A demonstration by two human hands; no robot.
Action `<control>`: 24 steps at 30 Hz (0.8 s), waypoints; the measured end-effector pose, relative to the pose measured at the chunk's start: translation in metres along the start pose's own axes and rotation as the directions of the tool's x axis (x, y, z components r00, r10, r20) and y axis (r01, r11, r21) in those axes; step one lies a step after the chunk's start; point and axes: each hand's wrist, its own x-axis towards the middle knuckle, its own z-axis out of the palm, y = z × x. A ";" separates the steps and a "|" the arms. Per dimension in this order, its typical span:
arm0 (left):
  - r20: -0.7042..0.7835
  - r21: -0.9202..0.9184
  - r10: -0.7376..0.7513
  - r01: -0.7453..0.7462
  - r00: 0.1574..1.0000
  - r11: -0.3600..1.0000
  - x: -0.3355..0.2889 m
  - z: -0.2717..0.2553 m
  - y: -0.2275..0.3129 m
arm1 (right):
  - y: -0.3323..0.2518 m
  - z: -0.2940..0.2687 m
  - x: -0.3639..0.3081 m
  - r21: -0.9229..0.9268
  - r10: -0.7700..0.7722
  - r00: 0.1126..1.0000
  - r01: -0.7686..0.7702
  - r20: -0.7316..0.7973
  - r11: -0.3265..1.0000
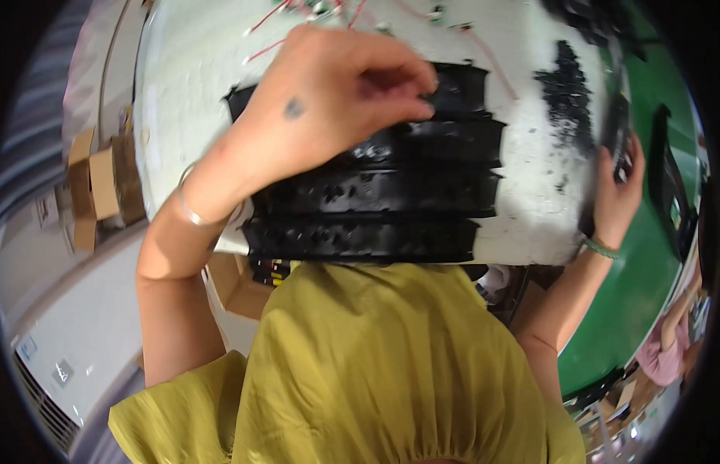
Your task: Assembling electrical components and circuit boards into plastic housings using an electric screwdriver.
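My left hand [329, 93] is raised over the far part of a row of long black plastic strips [367, 193]. Its thumb and fingers are pinched together, and a tiny dark thing seems to show at their tips, too small to name. The strips lie side by side across the white table [530, 224], with raised rims and several small dark marks on their faces. Over at the table's right edge, my right hand [617, 201] has its fingers curled round a black part [621, 151], whose kind I cannot tell.
A heap of small black pieces [567, 97] is scattered on the table's right side. Thin red wires [267, 50] with small connectors lie at the far edge. A green surface [607, 317] with a black frame [671, 185] adjoins on the right. Cardboard boxes [104, 182] stand left; another person [665, 352] sits far right.
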 end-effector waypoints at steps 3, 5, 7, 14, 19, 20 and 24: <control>-0.017 0.146 0.045 -0.042 0.999 0.988 -0.063 -0.012 -0.012 | 0.012 0.003 0.007 -0.009 -0.031 0.999 0.032 0.024 0.999; -0.051 0.119 -0.050 0.056 0.997 0.991 -0.102 -0.004 -0.016 | 0.013 0.006 0.009 -0.033 -0.029 0.999 0.030 0.034 0.999; -0.085 0.134 -0.074 0.085 0.994 0.987 -0.129 0.006 -0.014 | 0.019 0.008 0.010 -0.029 -0.045 0.998 0.046 0.046 0.999; -0.163 0.298 -0.049 0.097 0.985 0.950 -0.162 0.035 -0.030 | 0.029 0.004 0.010 -0.051 -0.063 0.996 0.066 0.061 0.997; -0.171 0.327 -0.066 0.119 0.983 0.938 -0.159 0.040 -0.031 | 0.028 0.005 0.010 -0.070 -0.078 0.995 0.083 0.066 0.994; -0.169 0.342 -0.067 0.122 0.983 0.932 -0.158 0.042 -0.031 | 0.026 0.006 0.010 -0.053 -0.061 0.995 0.066 0.077 0.996; -0.185 0.420 -0.083 0.155 0.979 0.894 -0.155 0.045 -0.020 | 0.019 0.003 0.012 -0.144 -0.132 0.991 0.136 0.037 0.980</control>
